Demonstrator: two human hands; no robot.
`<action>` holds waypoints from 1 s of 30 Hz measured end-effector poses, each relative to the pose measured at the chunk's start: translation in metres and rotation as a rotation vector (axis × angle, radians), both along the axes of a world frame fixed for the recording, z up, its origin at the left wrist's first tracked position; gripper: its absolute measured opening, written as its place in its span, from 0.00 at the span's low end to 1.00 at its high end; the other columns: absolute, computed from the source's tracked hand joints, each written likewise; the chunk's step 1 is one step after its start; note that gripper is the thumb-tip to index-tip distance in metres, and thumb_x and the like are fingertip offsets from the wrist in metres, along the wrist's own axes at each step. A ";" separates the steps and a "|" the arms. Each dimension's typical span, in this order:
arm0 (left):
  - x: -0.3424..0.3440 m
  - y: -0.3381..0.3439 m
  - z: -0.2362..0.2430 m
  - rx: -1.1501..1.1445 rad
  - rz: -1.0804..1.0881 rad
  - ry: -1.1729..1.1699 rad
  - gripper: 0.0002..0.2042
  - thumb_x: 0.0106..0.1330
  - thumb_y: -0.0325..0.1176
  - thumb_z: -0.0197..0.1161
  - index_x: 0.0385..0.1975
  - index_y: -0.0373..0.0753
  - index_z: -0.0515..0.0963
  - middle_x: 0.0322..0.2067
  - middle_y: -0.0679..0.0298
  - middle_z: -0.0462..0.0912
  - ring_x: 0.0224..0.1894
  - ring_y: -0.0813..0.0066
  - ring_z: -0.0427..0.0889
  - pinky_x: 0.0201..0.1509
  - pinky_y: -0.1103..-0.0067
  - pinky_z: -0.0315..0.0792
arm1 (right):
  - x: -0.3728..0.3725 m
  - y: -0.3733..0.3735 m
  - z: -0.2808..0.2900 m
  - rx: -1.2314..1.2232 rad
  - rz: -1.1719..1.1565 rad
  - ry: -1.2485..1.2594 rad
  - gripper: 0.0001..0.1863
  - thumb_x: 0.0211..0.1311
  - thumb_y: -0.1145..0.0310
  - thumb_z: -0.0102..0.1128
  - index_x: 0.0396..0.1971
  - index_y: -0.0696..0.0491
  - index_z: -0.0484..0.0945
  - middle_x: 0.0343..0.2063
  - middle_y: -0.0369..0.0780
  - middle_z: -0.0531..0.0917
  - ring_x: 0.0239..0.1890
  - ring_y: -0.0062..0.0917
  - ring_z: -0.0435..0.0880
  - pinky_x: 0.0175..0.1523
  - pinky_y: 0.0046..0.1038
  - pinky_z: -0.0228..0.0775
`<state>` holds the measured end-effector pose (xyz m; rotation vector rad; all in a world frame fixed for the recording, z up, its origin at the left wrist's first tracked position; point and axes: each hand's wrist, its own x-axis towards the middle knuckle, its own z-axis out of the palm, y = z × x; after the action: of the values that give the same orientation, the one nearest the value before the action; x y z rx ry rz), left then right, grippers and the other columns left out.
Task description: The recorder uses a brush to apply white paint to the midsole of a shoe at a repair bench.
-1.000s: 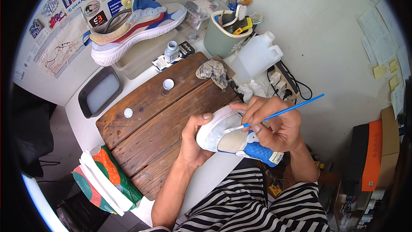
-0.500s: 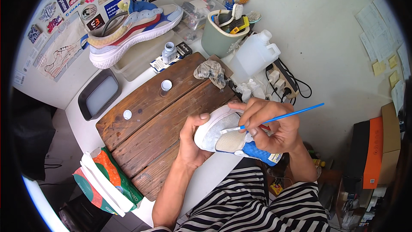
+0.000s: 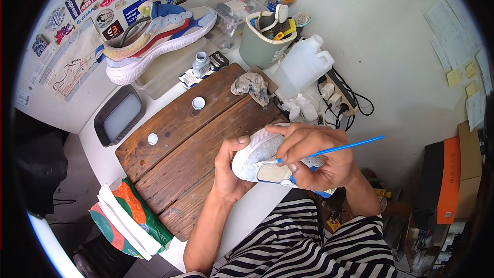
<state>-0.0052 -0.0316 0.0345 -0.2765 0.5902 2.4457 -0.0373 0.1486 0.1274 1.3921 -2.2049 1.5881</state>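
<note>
My left hand (image 3: 230,170) is wrapped round the toe end of a grey, white and blue sneaker (image 3: 247,157), its thumb on the pale rubber edge. Between the thumb and fingers of my right hand (image 3: 319,157) is a slim paintbrush (image 3: 350,144) with a blue handle. Its white-coated bristles touch the grey toe panel beside a beige mesh patch. The right hand covers much of the shoe's middle and heel. On the wooden board beyond stand a small open pot of white paint (image 3: 198,103) and a round white lid (image 3: 152,139).
A crumpled stained rag (image 3: 251,87) lies at the board's far edge. Behind it are a paint bottle (image 3: 201,65), a green bucket of brushes (image 3: 260,46), a white jug (image 3: 303,67) and a power strip (image 3: 339,98). Left are a dark tray (image 3: 119,116) and a tissue pack (image 3: 131,216).
My right hand and the paintbrush have shifted slightly left, and the bristles now sit nearer the toe's edge. The left hand keeps its hold on the sneaker.
</note>
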 end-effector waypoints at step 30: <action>-0.001 0.001 -0.003 -0.095 -0.008 -0.043 0.36 0.60 0.57 0.53 0.58 0.31 0.74 0.51 0.47 0.82 0.50 0.55 0.83 0.54 0.63 0.77 | 0.001 0.018 -0.002 -0.011 -0.117 0.027 0.08 0.56 0.82 0.63 0.35 0.55 0.78 0.27 0.37 0.84 0.28 0.26 0.85 0.60 0.48 0.77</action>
<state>-0.0061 -0.0306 0.0318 -0.3631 0.6884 2.4016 -0.0362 0.1661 0.1257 1.2482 -2.2143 1.5314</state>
